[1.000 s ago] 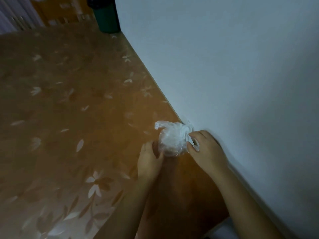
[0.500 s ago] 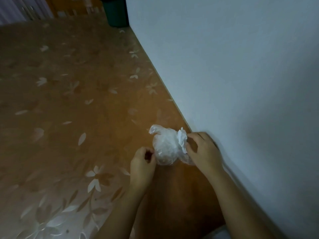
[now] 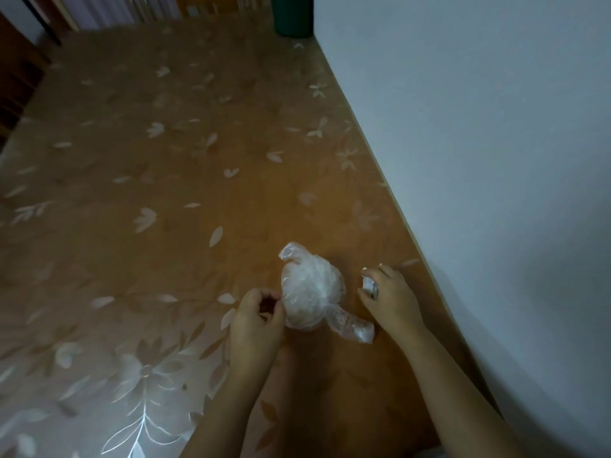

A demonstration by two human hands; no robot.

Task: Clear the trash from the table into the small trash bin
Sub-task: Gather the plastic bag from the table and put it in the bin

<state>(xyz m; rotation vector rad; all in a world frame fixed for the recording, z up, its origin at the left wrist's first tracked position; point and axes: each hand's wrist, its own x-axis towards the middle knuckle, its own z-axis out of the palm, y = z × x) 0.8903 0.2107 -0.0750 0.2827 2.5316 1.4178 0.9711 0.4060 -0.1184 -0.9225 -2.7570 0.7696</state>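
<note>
Crumpled clear plastic bag (image 3: 312, 290) on the table (image 3: 165, 209), near the front edge and a little in from the wall (image 3: 479, 127). Bunched into a loose ball, one twisted tail sticking up at the far left, another trailing toward the front right. Left hand (image 3: 256, 320) just beside the bag on its left, fingers curled inward around a small dark gap, fingertips touching or almost touching the plastic; cannot tell whether any of it is pinched. Right hand (image 3: 388, 297) to the right of the bag, apart from the ball, fingers curled closed around a small white scrap (image 3: 369, 285) that peeks out near the thumb. Brown table covering printed with pale leaves and flowers. Dark green bin (image 3: 292, 16) far back on the table, right against the wall, only its lower part in view. Plain white wall along the table's right edge.
</note>
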